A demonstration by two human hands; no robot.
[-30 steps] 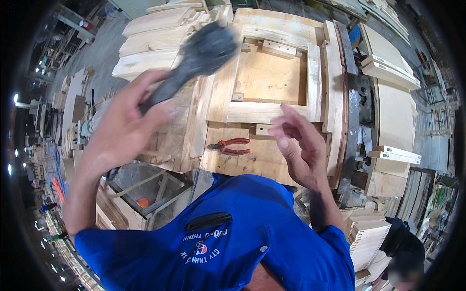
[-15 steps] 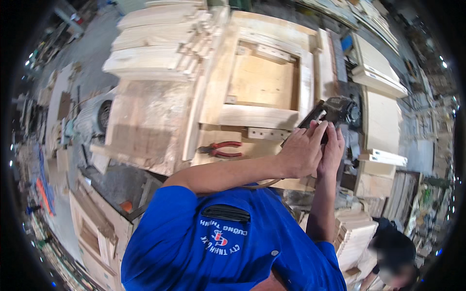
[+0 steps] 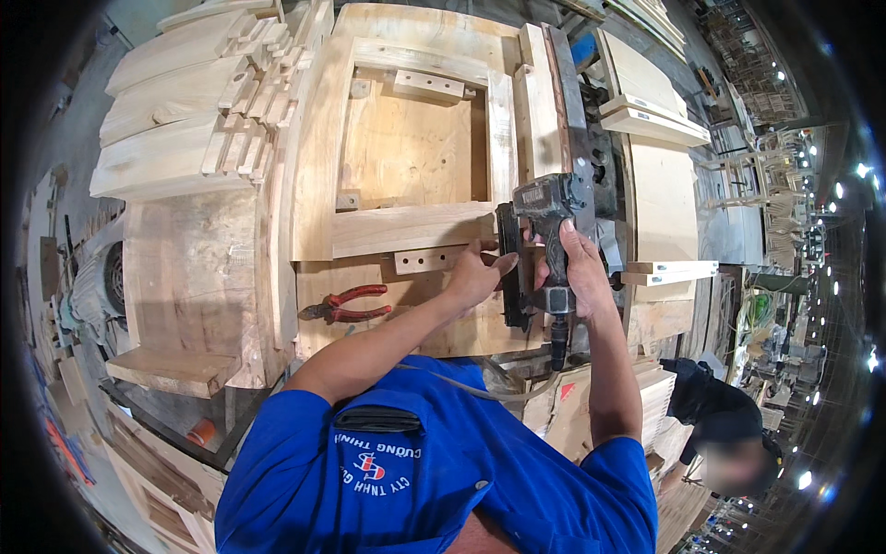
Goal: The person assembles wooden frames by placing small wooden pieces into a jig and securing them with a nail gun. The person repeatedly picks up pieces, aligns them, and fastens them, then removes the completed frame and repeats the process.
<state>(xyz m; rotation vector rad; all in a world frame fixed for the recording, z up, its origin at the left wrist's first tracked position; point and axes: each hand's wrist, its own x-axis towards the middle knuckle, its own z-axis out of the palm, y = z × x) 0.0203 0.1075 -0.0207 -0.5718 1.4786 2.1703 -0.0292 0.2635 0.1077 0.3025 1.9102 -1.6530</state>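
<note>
My right hand [image 3: 585, 270] is wrapped round the handle of a black air nail gun [image 3: 551, 196], with a hose fitting at its lower end. The gun's long magazine [image 3: 508, 268] points toward me, beside the near right corner of a pale wooden frame [image 3: 415, 229]. Fingers apart, my left hand [image 3: 477, 277] reaches between that frame's near rail and the magazine; whether its fingertips touch either is hard to see. Just left of this hand, a small wooden block with drilled holes [image 3: 426, 260] lies against the rail. Red-handled pliers [image 3: 346, 303] rest on the plywood nearer me.
Stacked boards [image 3: 171, 152] stand at the left of the bench, above a worn wooden board [image 3: 189, 277]. Pale panels [image 3: 660, 203] are piled on the right. A hose [image 3: 489, 392] crosses before my shirt. Another person [image 3: 729, 429] is bent over at the lower right.
My left hand has come away from my right and moved to the frame's near rail. The nail gun has turned and is now seen more fully. The whole view has shifted.
</note>
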